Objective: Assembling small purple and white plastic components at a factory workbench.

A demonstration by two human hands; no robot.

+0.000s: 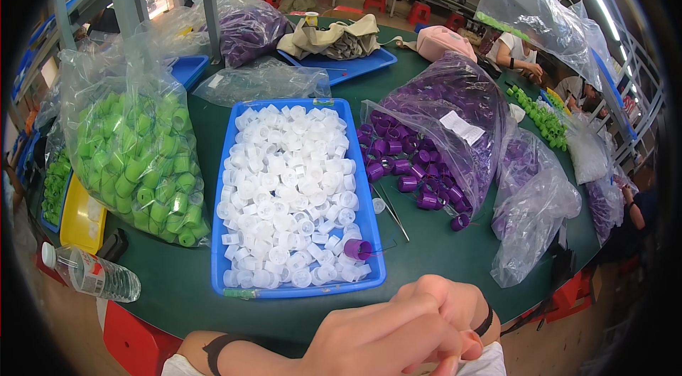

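Note:
My left hand [380, 337] and my right hand [444, 298] meet at the table's near edge, fingers curled and pressed against each other. Whatever lies between them is hidden by the fingers. Just beyond my hands stands a blue tray [376, 262] heaped with small translucent white plastic caps [288, 184]. On the heap, at its near right corner, rests one purple cap [357, 249] with a thin wire sticking out. Metal tweezers [393, 212] lie on the table right of the tray. More purple caps [428, 200] spill from a clear bag [469, 113] beyond them.
At left stand a large clear bag of green caps [145, 177], a yellow tray [82, 223] and a tilted water bottle [92, 275]. A crumpled plastic bag [529, 227] lies at right. A cloth bag [334, 38] sits on a far blue tray. Another person [515, 52] sits at far right.

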